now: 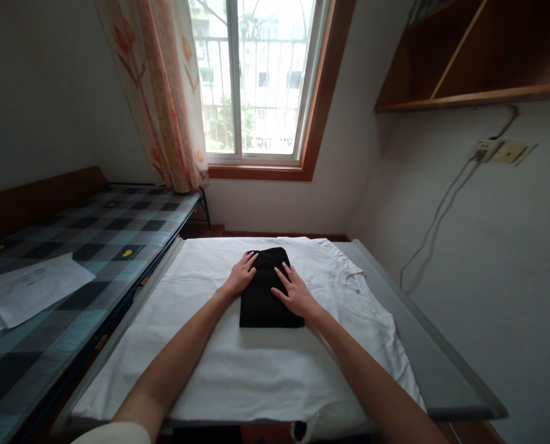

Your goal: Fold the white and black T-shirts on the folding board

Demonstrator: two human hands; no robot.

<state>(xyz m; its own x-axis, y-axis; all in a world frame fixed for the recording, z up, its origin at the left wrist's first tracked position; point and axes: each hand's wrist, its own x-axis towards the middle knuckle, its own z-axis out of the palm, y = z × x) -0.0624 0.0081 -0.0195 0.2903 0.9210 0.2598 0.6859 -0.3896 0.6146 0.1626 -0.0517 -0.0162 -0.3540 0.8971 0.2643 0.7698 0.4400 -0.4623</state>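
A black folded cloth [269, 302] lies flat on a white shirt [219, 370], which is spread over a grey table [423, 345]. At the cloth's upper left edge rests my left hand [242, 273], its fingers stretched over the border. My right hand [297, 293] lies on the cloth's right side with the fingers spread. Neither hand grips anything. The shirt's neckline is at the right, near the table's far right part.
To the left stands a bed [94, 228] with a checked cover and white papers [39, 290] on it. A curtain [164, 92] hangs beside the window [266, 80]. Wooden shelves [469, 95] and a socket [510, 152] with a cable are on the right wall.
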